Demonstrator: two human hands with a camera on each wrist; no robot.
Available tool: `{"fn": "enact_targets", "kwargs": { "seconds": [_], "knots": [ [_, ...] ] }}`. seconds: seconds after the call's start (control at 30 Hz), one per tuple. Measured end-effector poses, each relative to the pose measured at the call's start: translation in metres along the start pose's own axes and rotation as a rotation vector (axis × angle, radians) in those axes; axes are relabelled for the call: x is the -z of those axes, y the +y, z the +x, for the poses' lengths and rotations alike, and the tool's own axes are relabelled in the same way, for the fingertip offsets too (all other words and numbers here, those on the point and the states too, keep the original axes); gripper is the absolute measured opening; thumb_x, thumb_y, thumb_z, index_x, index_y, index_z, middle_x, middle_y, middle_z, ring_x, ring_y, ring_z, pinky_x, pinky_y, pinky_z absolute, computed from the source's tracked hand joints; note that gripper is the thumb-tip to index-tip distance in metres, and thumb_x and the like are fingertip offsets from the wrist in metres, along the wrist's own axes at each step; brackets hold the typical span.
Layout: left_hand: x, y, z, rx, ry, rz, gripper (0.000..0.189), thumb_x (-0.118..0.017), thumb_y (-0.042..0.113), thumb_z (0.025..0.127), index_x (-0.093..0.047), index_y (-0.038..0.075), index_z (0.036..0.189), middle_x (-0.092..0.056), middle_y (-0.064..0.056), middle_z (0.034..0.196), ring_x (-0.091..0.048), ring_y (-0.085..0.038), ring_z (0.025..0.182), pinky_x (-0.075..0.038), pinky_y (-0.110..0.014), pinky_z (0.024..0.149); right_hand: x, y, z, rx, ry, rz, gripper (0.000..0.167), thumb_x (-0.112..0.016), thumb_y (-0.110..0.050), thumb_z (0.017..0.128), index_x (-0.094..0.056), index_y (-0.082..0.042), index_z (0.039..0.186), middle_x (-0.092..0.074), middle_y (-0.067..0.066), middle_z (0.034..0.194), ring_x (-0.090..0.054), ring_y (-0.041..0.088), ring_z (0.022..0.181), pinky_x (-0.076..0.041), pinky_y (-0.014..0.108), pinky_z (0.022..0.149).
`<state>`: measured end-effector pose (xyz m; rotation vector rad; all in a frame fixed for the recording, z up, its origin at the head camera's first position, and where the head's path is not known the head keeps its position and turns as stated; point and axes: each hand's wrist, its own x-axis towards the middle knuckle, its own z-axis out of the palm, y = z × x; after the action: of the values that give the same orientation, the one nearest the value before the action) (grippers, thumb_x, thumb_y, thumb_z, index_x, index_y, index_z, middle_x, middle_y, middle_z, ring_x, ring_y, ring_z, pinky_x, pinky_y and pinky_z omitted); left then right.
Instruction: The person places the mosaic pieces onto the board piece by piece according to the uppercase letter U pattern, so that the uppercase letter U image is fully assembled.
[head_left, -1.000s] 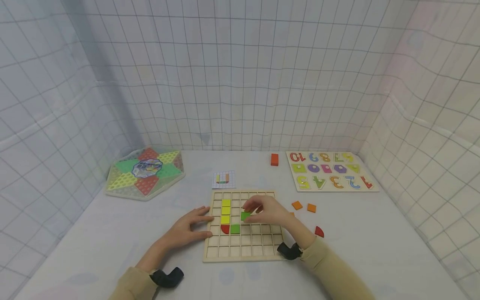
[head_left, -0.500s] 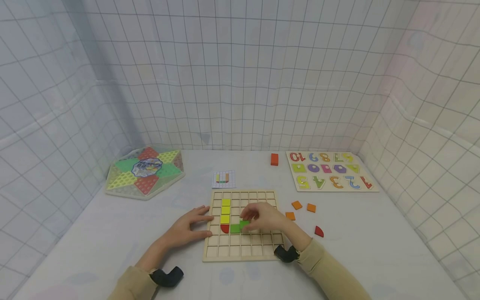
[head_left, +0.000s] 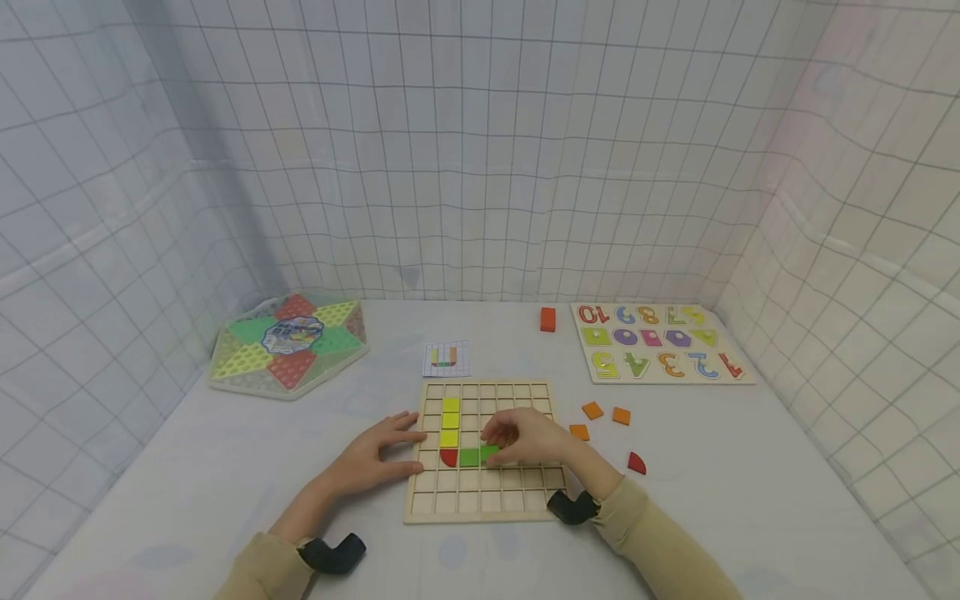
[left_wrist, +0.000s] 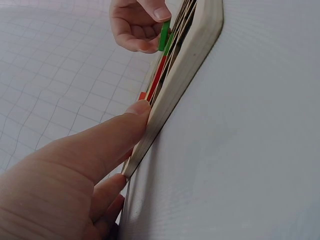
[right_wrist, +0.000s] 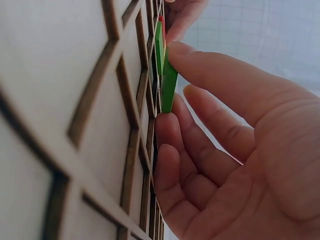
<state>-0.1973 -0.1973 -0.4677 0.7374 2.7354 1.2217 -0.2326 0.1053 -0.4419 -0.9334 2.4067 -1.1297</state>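
Right hand (head_left: 528, 437) pinching a green tile (head_left: 489, 453) over the grid board (head_left: 480, 517), just right of a second green tile (head_left: 468, 457); the head view loses part of it behind fingers (the right wrist view catches it raised). Left hand (head_left: 373, 458), spread, touches the board's left edge, some fingertips half-hidden at left wrist.

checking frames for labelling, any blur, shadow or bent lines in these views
Head: soft light, and lines on the cloth bend, folds or lens, unclear; left wrist: a soft shadow on the table along the edge of the board; right wrist: the board's near part at left is blurred, while the green tile looks sharper.
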Motion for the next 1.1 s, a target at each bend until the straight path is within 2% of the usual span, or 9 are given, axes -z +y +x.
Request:
{"fn": "enact_targets", "kwargs": {
  "seconds": [0.77, 1.1],
  "knots": [
    [0.0006, 0.0042, 0.0003, 0.025, -0.003, 0.012, 0.051, -0.073, 0.042, 0.079, -0.065, 0.016, 0.122, -0.04, -0.01, 0.145, -0.023, -0.038, 0.138, -0.02, -0.059, 0.108, -0.0007, -0.0034, -0.0015, 0.014, 0.001, -0.072, 0.028, -0.08, -0.026, 0.075, -0.065, -0.019, 0.098, -0.063, -0.011, 0.087, -0.056, 0.007, 0.078, -0.049, 0.022, 0.072],
    [0.0007, 0.0037, 0.0007, 0.021, -0.004, 0.004, 0.05, -0.074, 0.041, 0.079, -0.065, 0.016, 0.121, -0.04, -0.01, 0.145, -0.023, -0.038, 0.137, -0.019, -0.058, 0.109, -0.0006, -0.0032, -0.0017, 0.02, -0.005, -0.064, 0.028, -0.08, -0.027, 0.075, -0.065, -0.019, 0.098, -0.063, -0.01, 0.087, -0.056, 0.006, 0.078, -0.049, 0.022, 0.072]
  ]
}}
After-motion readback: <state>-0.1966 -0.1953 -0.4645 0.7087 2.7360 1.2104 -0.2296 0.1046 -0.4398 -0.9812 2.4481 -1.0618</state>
